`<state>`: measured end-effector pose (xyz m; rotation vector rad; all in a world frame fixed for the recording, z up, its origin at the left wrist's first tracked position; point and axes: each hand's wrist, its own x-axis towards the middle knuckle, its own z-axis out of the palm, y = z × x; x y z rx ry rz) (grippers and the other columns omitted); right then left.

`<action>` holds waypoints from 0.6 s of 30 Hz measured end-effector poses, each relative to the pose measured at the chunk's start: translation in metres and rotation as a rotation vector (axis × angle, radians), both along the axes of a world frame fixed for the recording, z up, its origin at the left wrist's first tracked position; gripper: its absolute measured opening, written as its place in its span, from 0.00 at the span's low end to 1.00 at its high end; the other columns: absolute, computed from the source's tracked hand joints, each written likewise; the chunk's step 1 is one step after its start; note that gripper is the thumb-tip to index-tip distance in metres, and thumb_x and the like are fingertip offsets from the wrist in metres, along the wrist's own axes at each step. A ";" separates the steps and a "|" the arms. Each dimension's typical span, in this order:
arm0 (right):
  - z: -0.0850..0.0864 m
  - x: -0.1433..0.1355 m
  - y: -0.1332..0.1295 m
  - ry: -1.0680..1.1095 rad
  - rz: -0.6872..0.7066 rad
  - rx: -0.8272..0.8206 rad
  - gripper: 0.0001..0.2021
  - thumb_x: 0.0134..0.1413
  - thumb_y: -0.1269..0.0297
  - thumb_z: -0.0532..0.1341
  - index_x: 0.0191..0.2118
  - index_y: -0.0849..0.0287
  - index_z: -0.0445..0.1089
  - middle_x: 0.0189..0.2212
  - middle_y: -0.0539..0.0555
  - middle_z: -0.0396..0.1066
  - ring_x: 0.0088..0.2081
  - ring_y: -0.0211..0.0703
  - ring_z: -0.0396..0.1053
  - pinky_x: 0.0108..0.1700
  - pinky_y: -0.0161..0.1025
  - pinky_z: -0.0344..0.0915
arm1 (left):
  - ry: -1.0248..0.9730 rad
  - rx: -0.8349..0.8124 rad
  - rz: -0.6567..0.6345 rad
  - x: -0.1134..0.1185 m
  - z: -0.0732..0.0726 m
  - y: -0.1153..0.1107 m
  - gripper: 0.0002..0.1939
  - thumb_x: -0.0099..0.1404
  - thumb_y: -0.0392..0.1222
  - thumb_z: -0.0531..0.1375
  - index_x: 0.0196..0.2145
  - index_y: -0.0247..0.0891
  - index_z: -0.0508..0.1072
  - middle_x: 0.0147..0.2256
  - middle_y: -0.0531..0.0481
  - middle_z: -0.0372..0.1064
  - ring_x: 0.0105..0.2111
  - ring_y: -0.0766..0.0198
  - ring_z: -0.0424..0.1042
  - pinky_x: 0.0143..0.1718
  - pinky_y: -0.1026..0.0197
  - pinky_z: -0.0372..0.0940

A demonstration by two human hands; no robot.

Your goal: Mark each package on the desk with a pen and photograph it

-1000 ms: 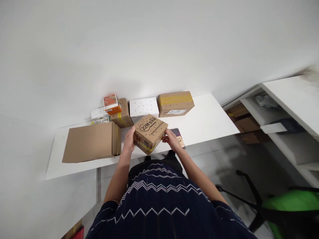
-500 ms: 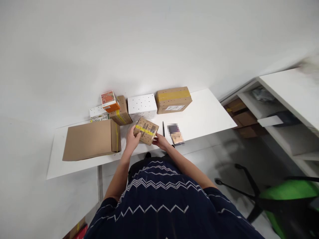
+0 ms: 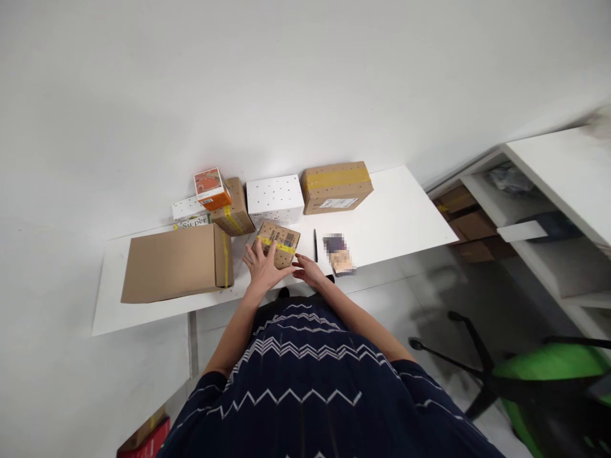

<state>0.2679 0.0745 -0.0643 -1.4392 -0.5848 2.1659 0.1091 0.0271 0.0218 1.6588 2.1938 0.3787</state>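
A small brown carton [image 3: 285, 238] with yellow tape lies on the white table [image 3: 391, 216], near its front edge. My left hand [image 3: 264, 267] is spread over the carton's near left side, fingers apart, the fingertips on the cardboard. At the carton's near right corner is my right hand [image 3: 308, 270], its fingers apart and close to or touching the corner. A black pen [image 3: 316, 245] and a blurred flat item [image 3: 339, 254] lie to the right.
Along the wall stand a taped brown box [image 3: 337, 187], a white box [image 3: 275, 198] and an orange box [image 3: 211, 189] on another carton. A large brown box [image 3: 174, 264] is at left. Right are a white shelf [image 3: 548, 172] and a green chair [image 3: 548, 364].
My left hand has shifted from the carton's left end to its near side and its fingers have spread. The carton has turned slightly, and the view has moved a little.
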 end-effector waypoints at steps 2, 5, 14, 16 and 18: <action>0.000 -0.001 -0.002 -0.017 0.010 0.010 0.16 0.61 0.60 0.57 0.54 0.55 0.64 0.36 0.53 0.69 0.25 0.35 0.71 0.29 0.35 0.68 | 0.001 0.034 -0.028 0.001 -0.004 0.000 0.53 0.46 0.66 0.69 0.65 0.46 0.61 0.70 0.35 0.35 0.67 0.20 0.30 0.61 0.22 0.36; 0.002 -0.002 -0.003 -0.050 0.025 0.042 0.17 0.57 0.60 0.60 0.52 0.55 0.66 0.36 0.53 0.70 0.27 0.37 0.72 0.29 0.35 0.68 | 0.003 0.111 -0.031 -0.001 -0.006 -0.001 0.48 0.49 0.59 0.70 0.64 0.44 0.62 0.70 0.35 0.37 0.66 0.23 0.37 0.62 0.27 0.43; 0.013 0.019 0.018 -0.305 -0.163 0.330 0.19 0.52 0.54 0.59 0.48 0.56 0.68 0.38 0.51 0.70 0.35 0.37 0.69 0.32 0.31 0.64 | -0.529 0.238 0.360 -0.020 -0.034 -0.003 0.37 0.56 0.54 0.65 0.61 0.42 0.65 0.63 0.39 0.53 0.65 0.46 0.53 0.66 0.46 0.50; 0.016 0.020 0.021 -0.306 -0.159 0.392 0.20 0.52 0.51 0.57 0.48 0.56 0.68 0.40 0.52 0.71 0.37 0.37 0.69 0.35 0.32 0.66 | -0.741 0.206 0.445 -0.024 -0.050 -0.004 0.34 0.59 0.55 0.61 0.61 0.42 0.64 0.62 0.39 0.57 0.62 0.49 0.59 0.62 0.46 0.57; 0.019 0.018 0.024 -0.305 -0.122 0.447 0.21 0.53 0.48 0.56 0.47 0.56 0.69 0.43 0.53 0.73 0.38 0.38 0.70 0.37 0.33 0.68 | -0.924 0.150 0.491 -0.028 -0.065 -0.007 0.32 0.63 0.57 0.56 0.62 0.43 0.63 0.60 0.40 0.62 0.57 0.50 0.65 0.55 0.45 0.64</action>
